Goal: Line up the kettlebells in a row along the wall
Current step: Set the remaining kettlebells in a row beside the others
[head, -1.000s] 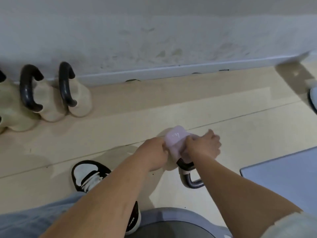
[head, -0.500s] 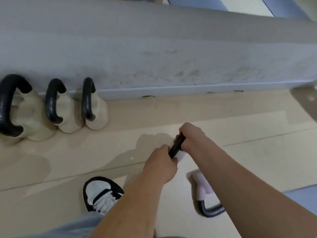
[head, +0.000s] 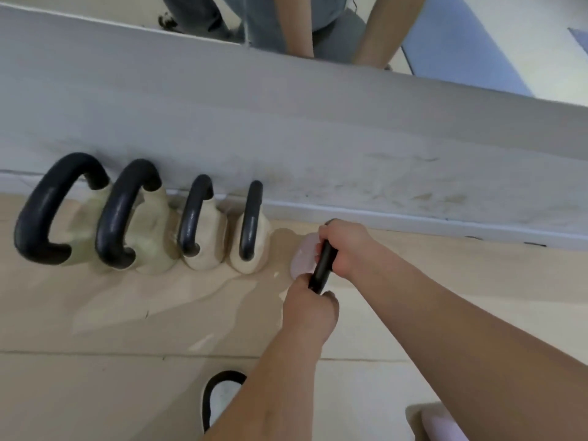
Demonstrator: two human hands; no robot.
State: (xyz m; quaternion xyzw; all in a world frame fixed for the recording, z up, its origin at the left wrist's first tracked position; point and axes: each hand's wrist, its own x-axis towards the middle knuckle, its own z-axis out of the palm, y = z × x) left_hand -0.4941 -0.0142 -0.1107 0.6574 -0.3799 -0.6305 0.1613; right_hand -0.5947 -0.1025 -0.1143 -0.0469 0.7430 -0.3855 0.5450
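Both my hands grip the black handle of a pale pink kettlebell (head: 301,260) just right of the row. My left hand (head: 310,308) holds the near end of the handle and my right hand (head: 345,246) the far end. Several cream kettlebells with black handles stand in a row against the wall: two large ones (head: 79,224) (head: 149,233) at the left, then two smaller ones (head: 206,246) (head: 254,249). The pink one is close to the rightmost cream one, a small gap between them. Another pink kettlebell (head: 440,423) lies at the bottom right edge.
A grey-white wall (head: 318,138) with a white skirting board runs along the back, with a mirror above it reflecting a person's legs and arms. My black-and-white shoe (head: 222,399) stands on the beige floor near the bottom. Bare floor stretches right along the wall.
I have carried the pink kettlebell forward and left, from the open floor to the wall beside the cream row. The second pink kettlebell has stayed behind on the floor.
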